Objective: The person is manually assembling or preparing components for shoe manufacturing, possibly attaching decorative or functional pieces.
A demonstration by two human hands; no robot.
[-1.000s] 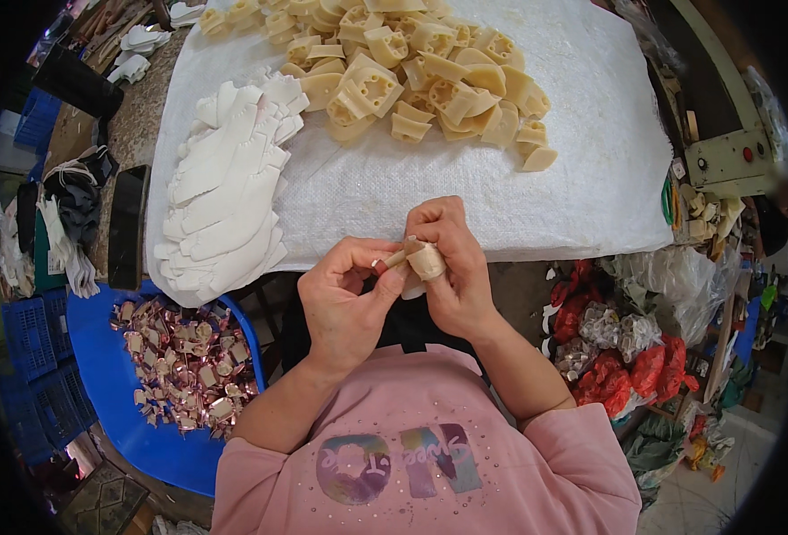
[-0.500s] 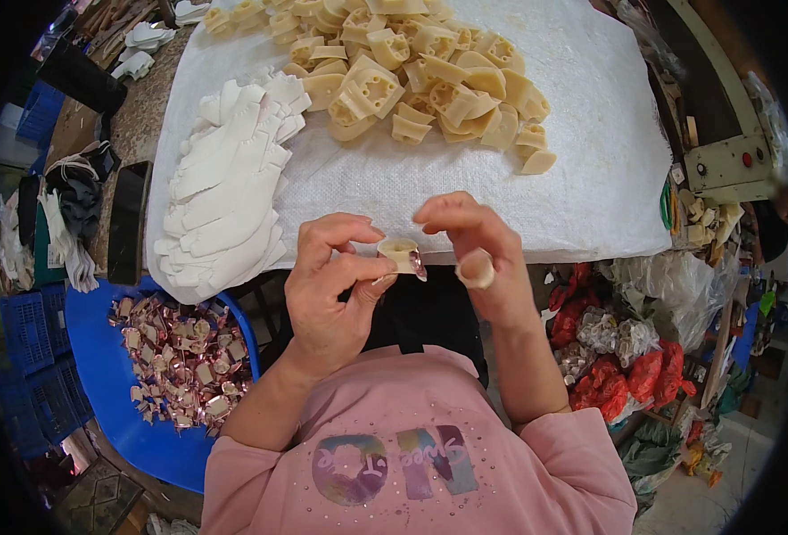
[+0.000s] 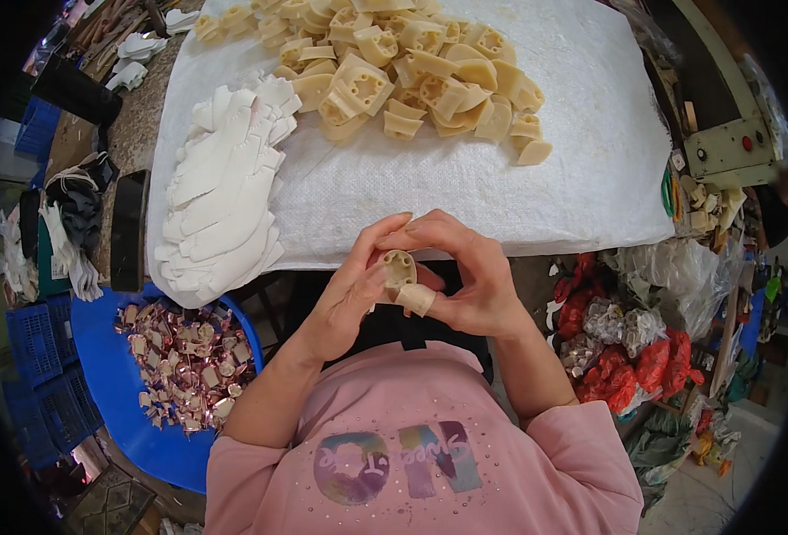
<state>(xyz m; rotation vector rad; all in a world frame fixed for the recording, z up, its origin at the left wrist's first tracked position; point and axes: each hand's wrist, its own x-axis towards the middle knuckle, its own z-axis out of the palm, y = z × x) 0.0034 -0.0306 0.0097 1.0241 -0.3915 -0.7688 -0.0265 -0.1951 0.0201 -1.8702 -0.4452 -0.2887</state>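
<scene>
My left hand (image 3: 347, 294) and my right hand (image 3: 476, 283) meet just off the front edge of the table, both closed around one small cream molded piece (image 3: 399, 269). Its hollow, rounded end with small holes faces up between the fingers, while its lower part is hidden. A beige wrap (image 3: 416, 300) covers my right thumb, which presses on the piece's side. Beyond the hands, many similar cream pieces (image 3: 358, 87) lie heaped on the white woven sheet (image 3: 465, 209). Overlapping white flat cut-outs (image 3: 220, 192) form a stack on the sheet's left side.
At the lower left, a blue tub (image 3: 126, 428) holds many shiny pinkish pieces (image 3: 189, 361). A dark phone (image 3: 129, 232) lies at the table's left edge. On the right are red plastic bags (image 3: 621, 374), clear plastic (image 3: 688, 276) and a greenish machine box (image 3: 728, 152).
My right hand has come in from the right and closed on the piece beside my left hand. The piece has turned, so its holed end now faces up; the pinkish shiny part no longer shows.
</scene>
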